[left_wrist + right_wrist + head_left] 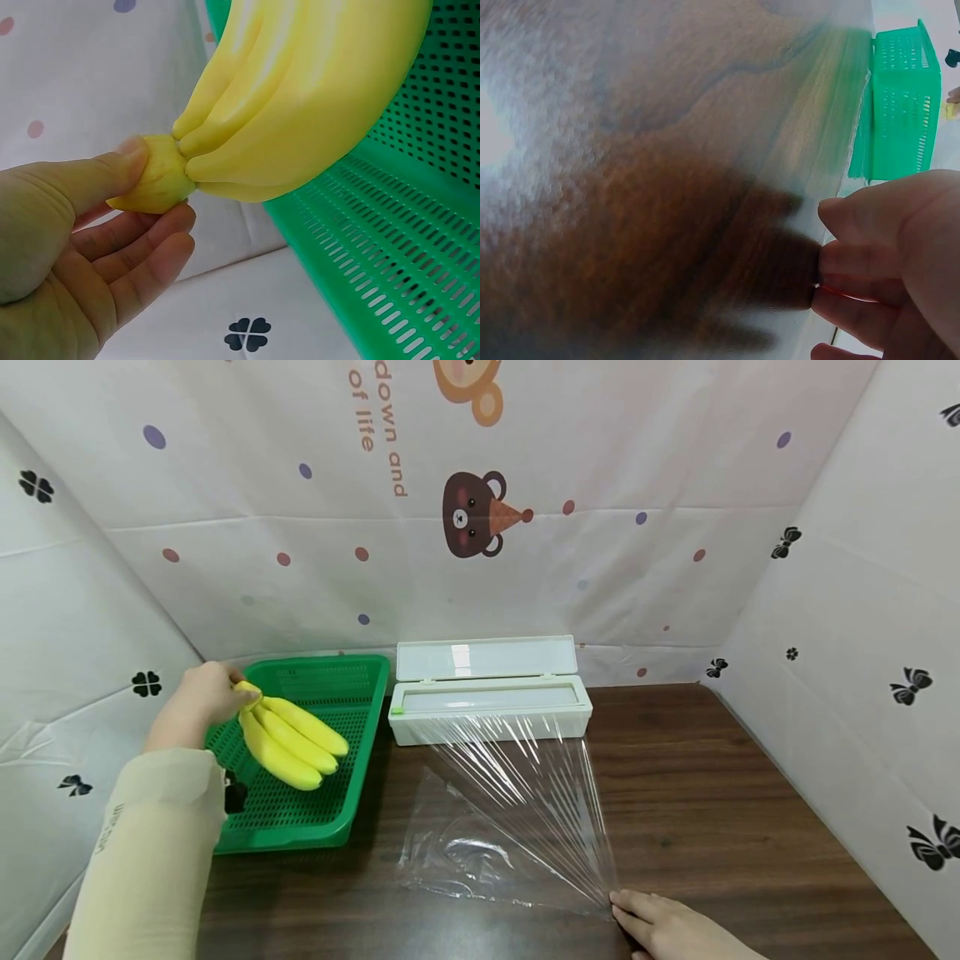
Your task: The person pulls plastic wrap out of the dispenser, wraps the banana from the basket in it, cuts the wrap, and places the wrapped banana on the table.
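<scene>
My left hand (202, 697) pinches the stem of a bunch of yellow bananas (292, 745) between thumb and fingers. The bunch hangs tilted over the green basket (348, 827), tips pointing down to the right; the left wrist view shows the stem (159, 176) in the grip. At the lower right, my right hand (667, 928) pinches the near right corner of clear cling film (517, 827). Folds in the film run from that corner back to a white dispenser box (491, 727) with its lid (487, 658) raised. The film's left part lies loosely wrinkled on the table.
The dark wooden table (720, 810) reaches to printed cloth walls at the back and both sides. The basket stands left of the dispenser, near the back wall (615, 602). A small green slider (397, 711) sits at the dispenser's left end.
</scene>
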{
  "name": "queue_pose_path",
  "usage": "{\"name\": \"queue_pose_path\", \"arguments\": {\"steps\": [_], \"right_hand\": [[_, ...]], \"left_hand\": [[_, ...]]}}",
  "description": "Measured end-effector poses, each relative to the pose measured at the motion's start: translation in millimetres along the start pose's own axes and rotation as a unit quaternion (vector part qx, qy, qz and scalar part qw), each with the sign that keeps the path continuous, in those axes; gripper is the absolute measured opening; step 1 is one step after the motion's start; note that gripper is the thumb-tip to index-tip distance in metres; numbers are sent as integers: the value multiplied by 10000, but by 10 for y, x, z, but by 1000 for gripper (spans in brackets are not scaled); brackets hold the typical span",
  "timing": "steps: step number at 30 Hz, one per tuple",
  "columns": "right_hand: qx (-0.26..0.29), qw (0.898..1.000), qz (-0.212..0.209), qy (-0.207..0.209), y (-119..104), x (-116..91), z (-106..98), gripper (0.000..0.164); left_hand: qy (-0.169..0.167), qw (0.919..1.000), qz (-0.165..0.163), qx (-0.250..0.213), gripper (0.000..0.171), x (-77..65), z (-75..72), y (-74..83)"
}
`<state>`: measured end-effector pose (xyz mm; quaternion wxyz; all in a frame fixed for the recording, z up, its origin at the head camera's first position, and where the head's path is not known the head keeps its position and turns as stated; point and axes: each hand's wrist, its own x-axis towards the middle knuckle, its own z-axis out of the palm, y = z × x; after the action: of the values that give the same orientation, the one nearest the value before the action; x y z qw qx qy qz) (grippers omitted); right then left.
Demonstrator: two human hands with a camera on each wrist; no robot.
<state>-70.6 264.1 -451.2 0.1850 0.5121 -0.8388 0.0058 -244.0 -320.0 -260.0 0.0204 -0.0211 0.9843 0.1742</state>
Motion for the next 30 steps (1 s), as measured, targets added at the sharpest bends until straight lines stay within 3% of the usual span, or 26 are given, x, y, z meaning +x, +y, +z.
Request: {"name": "queue_pose_path", "arguments": {"steps": [14,30], "right_hand": [[-89,9998,-93,171,7,-7,12,43],[-63,9996,-142,238,12,-8,30,44]], "left_hand": [[247,9997,90,-15,47,-61,-109,73],[288,9995,124,-89,51,-104,-193,173]]}}
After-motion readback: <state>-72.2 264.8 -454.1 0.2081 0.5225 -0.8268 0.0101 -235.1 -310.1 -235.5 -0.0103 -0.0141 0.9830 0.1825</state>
